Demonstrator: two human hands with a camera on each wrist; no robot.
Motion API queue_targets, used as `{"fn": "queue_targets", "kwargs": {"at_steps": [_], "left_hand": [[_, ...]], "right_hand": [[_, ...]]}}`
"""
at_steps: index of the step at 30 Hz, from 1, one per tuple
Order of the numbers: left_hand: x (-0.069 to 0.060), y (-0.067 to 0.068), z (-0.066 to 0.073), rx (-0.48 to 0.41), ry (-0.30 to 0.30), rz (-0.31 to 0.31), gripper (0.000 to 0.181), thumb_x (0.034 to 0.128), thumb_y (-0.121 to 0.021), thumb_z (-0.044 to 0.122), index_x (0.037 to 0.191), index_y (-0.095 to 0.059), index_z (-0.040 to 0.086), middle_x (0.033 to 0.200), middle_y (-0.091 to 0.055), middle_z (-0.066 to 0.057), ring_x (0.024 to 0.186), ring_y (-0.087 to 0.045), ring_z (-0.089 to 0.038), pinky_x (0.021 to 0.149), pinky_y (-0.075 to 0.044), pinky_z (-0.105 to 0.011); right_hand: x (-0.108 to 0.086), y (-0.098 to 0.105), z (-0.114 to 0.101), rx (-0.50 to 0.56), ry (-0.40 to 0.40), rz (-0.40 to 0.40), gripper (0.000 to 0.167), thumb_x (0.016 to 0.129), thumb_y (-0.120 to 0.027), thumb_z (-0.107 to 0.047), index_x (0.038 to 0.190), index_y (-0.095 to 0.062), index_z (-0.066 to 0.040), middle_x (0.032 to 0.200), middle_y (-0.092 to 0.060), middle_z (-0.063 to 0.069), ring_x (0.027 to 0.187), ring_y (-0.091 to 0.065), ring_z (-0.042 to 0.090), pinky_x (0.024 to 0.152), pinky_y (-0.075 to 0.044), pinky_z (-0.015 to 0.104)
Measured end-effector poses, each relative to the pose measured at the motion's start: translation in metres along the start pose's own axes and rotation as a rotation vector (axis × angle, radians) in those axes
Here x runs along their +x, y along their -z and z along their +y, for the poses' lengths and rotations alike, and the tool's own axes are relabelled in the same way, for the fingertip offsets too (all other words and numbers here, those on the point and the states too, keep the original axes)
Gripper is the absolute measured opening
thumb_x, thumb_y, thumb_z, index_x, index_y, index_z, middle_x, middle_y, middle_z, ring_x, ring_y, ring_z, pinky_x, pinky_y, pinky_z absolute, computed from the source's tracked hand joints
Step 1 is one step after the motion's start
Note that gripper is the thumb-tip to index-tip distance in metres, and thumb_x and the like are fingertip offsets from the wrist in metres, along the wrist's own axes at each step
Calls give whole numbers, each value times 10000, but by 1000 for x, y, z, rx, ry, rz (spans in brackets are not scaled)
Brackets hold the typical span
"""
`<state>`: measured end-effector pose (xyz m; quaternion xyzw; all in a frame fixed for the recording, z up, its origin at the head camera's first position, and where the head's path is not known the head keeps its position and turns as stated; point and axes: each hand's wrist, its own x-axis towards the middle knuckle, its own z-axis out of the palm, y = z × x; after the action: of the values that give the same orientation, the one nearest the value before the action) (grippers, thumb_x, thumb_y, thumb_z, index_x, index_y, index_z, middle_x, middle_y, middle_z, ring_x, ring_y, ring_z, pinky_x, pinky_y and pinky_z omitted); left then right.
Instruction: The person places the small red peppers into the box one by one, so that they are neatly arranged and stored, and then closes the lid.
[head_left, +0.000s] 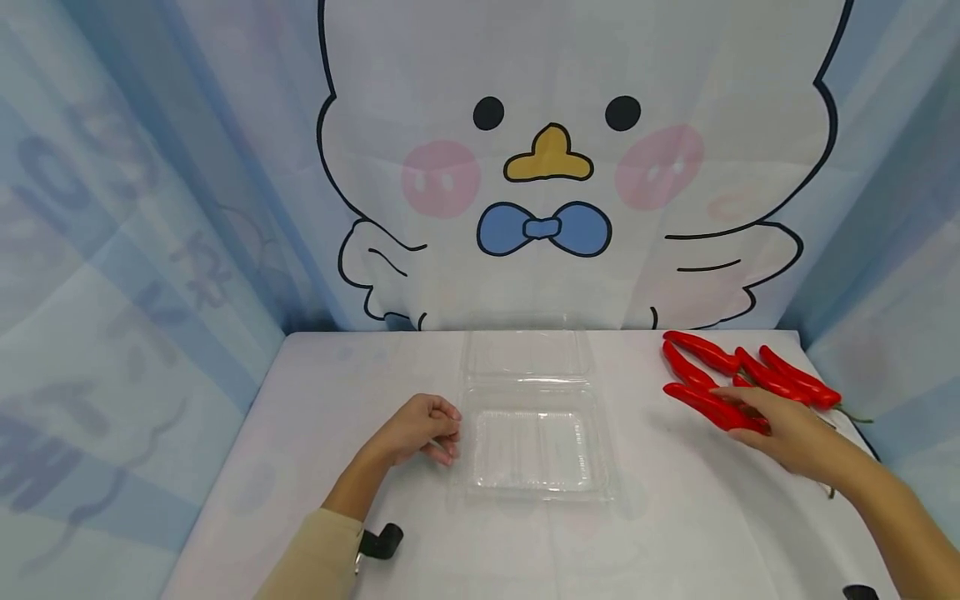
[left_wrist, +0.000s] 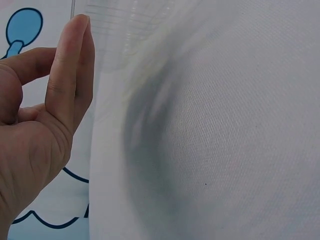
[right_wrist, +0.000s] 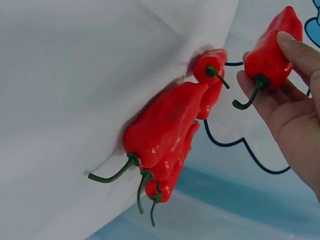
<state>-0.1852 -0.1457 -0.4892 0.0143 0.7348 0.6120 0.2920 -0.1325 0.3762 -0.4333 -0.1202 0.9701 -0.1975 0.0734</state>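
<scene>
Red pepper (right_wrist: 271, 56) in right fingers (right_wrist: 270, 105), beyond tray's edge (head_left: 604, 467)

1. Red peppers (head_left: 705, 404): glossy, smooth skin, bright highlights.
2. Green stems (right_wrist: 140, 195): smooth, duller finish.
3. Container (head_left: 531, 454): clear plastic, glossy, ribbed base.
4. Table cover (left_wrist: 240, 140): white cloth, matt, finely woven.
5. Backdrop (head_left: 555, 287): printed cloth, matt, lightly creased.
6. Sleeve (head_left: 315, 558): beige cloth, matt.
</scene>
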Motion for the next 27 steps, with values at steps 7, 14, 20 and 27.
{"fn": "queue_targets", "kwargs": {"at_steps": [7, 14, 20, 27], "left_hand": [[0, 0, -1, -5, -4, -1, 139, 1000, -598, 10, 1096, -585, -90, 822, -667, -100, 653, -710, -172, 597, -656, -344], [0, -1, 0, 11, 4, 4, 174, 1008, -592, 18, 1127, -576, -109, 828, -668, -107, 647, -710, -169, 603, -658, -348], [1, -1, 0, 29, 0, 7, 158, 1007, -599, 23, 1114, -578, -92, 832, -669, -112, 649, -710, -172, 608, -659, -355], [0, -2, 2, 44, 7, 18, 146, 1006, -600, 27, 1107, -581, -77, 846, -674, -125, 658, -713, -179, 625, -663, -372]], "right_hand": [[8, 3, -8, -6, 59, 39, 712, 819, -877, -226, 1432, -562, -50, 1275, -654, 255, 1123, -628, 426, 799, -648, 512], [15, 5, -16, 29, 56, 41, 730, 813, -884, -251, 1443, -557, -83, 1240, -670, 221, 1086, -645, 381, 731, -664, 422], [20, 7, -27, 61, 42, 28, 725, 852, -850, -307, 1478, -534, -127, 1337, -634, 246, 1169, -620, 431, 791, -658, 483], [26, 5, -41, 86, 80, 28, 722, 841, -862, -276, 1472, -544, -125, 1290, -659, 201, 1115, -619, 350, 741, -659, 356]]}}
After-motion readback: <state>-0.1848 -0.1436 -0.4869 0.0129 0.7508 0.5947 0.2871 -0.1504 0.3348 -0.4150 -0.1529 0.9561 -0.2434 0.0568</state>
